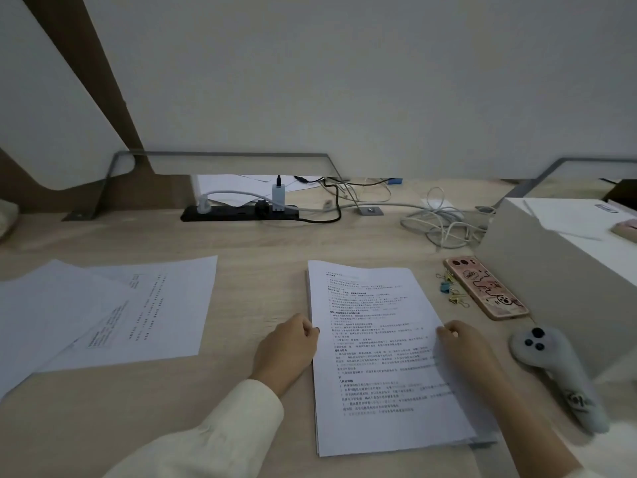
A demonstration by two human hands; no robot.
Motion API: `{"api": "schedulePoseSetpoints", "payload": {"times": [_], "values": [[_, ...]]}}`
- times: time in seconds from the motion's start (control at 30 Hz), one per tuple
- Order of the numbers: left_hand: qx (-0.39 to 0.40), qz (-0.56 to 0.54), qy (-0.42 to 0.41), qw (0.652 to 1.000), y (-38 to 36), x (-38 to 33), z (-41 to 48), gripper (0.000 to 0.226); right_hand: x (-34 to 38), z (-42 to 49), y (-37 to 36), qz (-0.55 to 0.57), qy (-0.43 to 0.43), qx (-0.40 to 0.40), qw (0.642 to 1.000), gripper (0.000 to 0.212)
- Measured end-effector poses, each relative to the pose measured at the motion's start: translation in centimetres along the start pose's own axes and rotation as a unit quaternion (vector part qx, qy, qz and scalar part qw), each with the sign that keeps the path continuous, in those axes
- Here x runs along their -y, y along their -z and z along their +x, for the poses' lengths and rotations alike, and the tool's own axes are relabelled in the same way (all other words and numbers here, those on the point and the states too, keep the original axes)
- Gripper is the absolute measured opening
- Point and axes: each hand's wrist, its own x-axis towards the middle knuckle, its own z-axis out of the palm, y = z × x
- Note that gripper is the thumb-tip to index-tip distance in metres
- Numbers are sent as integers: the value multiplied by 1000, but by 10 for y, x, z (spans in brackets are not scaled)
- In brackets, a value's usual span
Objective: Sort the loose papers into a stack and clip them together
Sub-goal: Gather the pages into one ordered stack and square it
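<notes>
Hands (pixel 289 343) (pixel 462 346) pinch the paper stack (pixel 379 339) edges in narrow grips on the wooden desk (pixel 262 267).

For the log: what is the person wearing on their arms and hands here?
The left arm wears a loose cream long sleeve that ends at the wrist. The left hand and right hand are bare: no gloves, rings or watch show. The right forearm is uncovered, with only a pale bit of cloth at the frame's bottom corner.

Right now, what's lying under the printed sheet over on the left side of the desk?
Under the printed sheet lie other loose papers, fanned out toward the left on the desk. Their covered parts are hidden, so I cannot count them or tell what else lies beneath.
</notes>
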Motion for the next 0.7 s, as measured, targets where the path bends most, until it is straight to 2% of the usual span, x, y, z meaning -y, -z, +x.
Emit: {"api": "schedulePoseSetpoints", "payload": {"times": [0.17,0.27,0.37,0.47,0.5,0.57,0.63,0.7], "values": [[-17,26,-11,999,-4,0,1,18,1,3,-4,-50,12,-19,998,17],[-39,50,-32,997,-7,-1,0,20,2,4,-11,-140,16,-44,989,13],[-39,47,-41,997,-6,-2,-1,20,5,-2,-13,-255,27,-77,963,16],[-21,-3,-47,999,1,3,-2,20,15,-10,-7,-393,61,-120,910,34],[-19,-21,-50,998,5,7,-4,20,22,-12,-7,-393,78,-123,908,41],[-34,-45,-53,997,18,17,-8,23,44,-16,-14,-319,112,-98,936,43],[-79,-64,-52,993,35,32,-11,22,72,-22,-30,-213,150,-50,964,39],[-140,-66,-59,986,57,54,-16,21,106,-31,-56,-133,195,22,972,34]]}}
